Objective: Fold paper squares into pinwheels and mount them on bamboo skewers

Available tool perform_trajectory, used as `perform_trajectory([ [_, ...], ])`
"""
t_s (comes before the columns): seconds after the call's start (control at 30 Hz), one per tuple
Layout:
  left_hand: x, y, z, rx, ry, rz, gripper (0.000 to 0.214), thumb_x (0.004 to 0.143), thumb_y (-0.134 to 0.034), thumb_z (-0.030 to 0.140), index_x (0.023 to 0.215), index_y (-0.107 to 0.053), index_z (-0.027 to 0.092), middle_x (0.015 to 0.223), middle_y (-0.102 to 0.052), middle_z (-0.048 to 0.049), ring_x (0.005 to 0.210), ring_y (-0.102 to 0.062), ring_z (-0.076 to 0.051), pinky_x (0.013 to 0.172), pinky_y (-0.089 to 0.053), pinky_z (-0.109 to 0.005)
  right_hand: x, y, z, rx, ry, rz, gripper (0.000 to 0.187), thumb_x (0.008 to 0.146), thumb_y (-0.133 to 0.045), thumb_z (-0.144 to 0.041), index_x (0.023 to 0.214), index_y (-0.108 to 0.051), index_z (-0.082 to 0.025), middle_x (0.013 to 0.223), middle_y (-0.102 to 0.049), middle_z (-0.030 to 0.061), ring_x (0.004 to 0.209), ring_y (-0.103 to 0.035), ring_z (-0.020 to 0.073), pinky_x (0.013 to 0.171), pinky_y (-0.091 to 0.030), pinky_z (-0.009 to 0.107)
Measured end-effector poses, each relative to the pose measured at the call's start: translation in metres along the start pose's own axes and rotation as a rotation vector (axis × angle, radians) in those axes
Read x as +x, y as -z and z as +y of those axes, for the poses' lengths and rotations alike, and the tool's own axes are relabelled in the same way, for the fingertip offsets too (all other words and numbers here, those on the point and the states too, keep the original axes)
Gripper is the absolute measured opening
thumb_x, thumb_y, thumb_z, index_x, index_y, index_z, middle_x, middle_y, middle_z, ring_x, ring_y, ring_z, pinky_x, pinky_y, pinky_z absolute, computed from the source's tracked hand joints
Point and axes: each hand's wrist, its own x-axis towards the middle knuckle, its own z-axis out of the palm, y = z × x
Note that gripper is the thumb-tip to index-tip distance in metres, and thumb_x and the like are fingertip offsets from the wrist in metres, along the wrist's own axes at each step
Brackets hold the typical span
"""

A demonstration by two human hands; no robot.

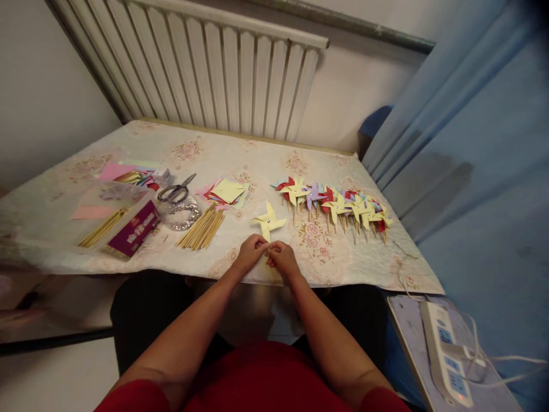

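My left hand [250,250] and my right hand [281,256] meet at the near edge of the table, fingers pinched together. Both close on the stick of a yellow paper pinwheel [268,221], whose head lies flat on the cloth just beyond my fingers. To the right lies a row of finished pinwheels [338,206] in yellow, red and purple, sticks pointing toward me. A bundle of wooden sticks [201,229] lies to the left of my hands.
The floral tablecloth [326,257] also carries paper squares [227,191], scissors [175,190], a clear tub of beads [182,213], a purple box [134,230] with more sticks, and coloured paper [114,170]. A radiator stands behind. A power strip [444,349] lies at lower right.
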Motion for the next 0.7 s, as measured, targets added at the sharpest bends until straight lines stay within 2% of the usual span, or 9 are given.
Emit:
perform_trajectory([
  [0.07,0.000,0.005,-0.004,0.078,-0.042,0.017,0.017,0.079,-0.054,0.033,0.079,-0.060,0.018,0.079,-0.060,-0.0019,0.074,-0.053,-0.015,0.070,-0.042,-0.028,0.000,0.000,0.000,0.018,0.003,0.017,0.011,0.064,-0.056,-0.021,0.075,-0.055,-0.019,0.054,-0.058,-0.0060,0.039,-0.052,0.0088,0.040,-0.041,0.019],
  [0.3,0.013,0.021,-0.029,0.490,-0.203,0.193,0.017,0.085,-0.040,0.022,0.075,-0.053,0.019,0.079,-0.056,-0.0061,0.080,-0.051,-0.021,0.078,-0.042,-0.034,0.002,-0.001,0.000,0.056,0.005,0.057,0.010,0.063,-0.054,-0.017,0.073,-0.055,-0.019,0.056,-0.058,-0.0060,0.040,-0.053,0.0084,0.038,-0.040,0.018],
  [0.5,0.016,0.021,-0.027,0.735,-0.264,0.166,0.016,0.086,-0.040,0.019,0.076,-0.053,0.020,0.082,-0.056,-0.0083,0.086,-0.051,-0.023,0.082,-0.042,-0.035,0.002,-0.002,0.000,0.083,0.010,0.066,0.010,0.063,-0.053,-0.016,0.073,-0.055,-0.019,0.058,-0.059,-0.0060,0.040,-0.052,0.0080,0.036,-0.040,0.017],
  [0.7,0.016,0.019,-0.019,0.881,-0.204,0.146,0.020,0.089,-0.037,0.021,0.078,-0.054,0.019,0.085,-0.056,-0.0081,0.088,-0.052,-0.022,0.081,-0.041,-0.033,0.001,-0.002,0.001,0.114,0.046,0.077,0.010,0.063,-0.054,-0.016,0.073,-0.055,-0.020,0.059,-0.059,-0.0059,0.039,-0.052,0.0076,0.035,-0.040,0.017],
])
